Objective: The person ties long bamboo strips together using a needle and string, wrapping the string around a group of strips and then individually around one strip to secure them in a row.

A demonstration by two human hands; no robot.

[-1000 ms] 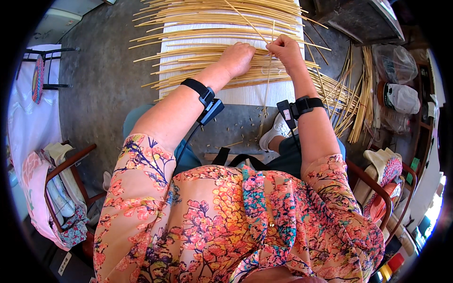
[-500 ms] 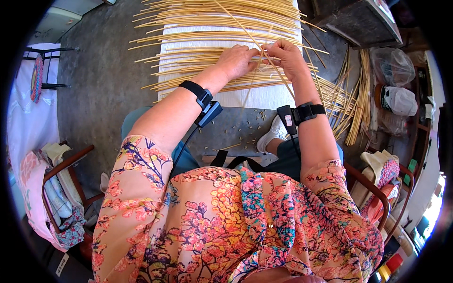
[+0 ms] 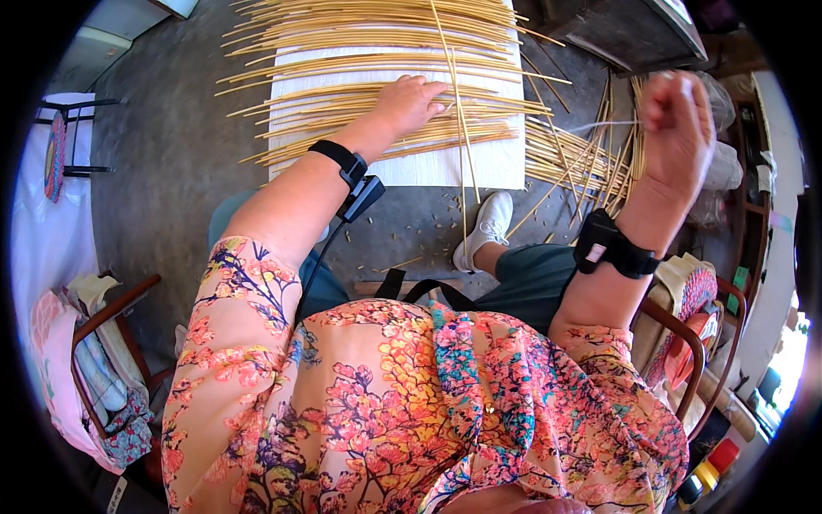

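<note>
My left hand [image 3: 402, 107] rests over the middle bundle of pale yellow sticks [image 3: 488, 106], fingers bent onto them beside two long crossed sticks [image 3: 458, 137] that run toward me over the white board [image 3: 385, 176]. What exactly its fingertips grip is partly hidden. At the right, my right hand [image 3: 676, 120] is raised and blurred, fingers closed on a thin white strand [image 3: 616, 122] stretched leftward over the sticks. Several rows of sticks [image 3: 368, 24] lie across the board's upper part.
Loose sticks [image 3: 582, 171] spill off the board's right side toward plastic bags [image 3: 719, 167] and a dark cabinet [image 3: 621, 30]. Small cut pieces lie on the concrete floor [image 3: 163, 128]. A cloth-laden chair [image 3: 94, 368] stands at lower left, another [image 3: 681, 330] at lower right; a black metal frame [image 3: 81, 137] is at upper left.
My right hand has pulled away from the crossed sticks, up and far right, drawing out the white strand. My left hand stays on the bundle; the crossed sticks now hang more steeply.
</note>
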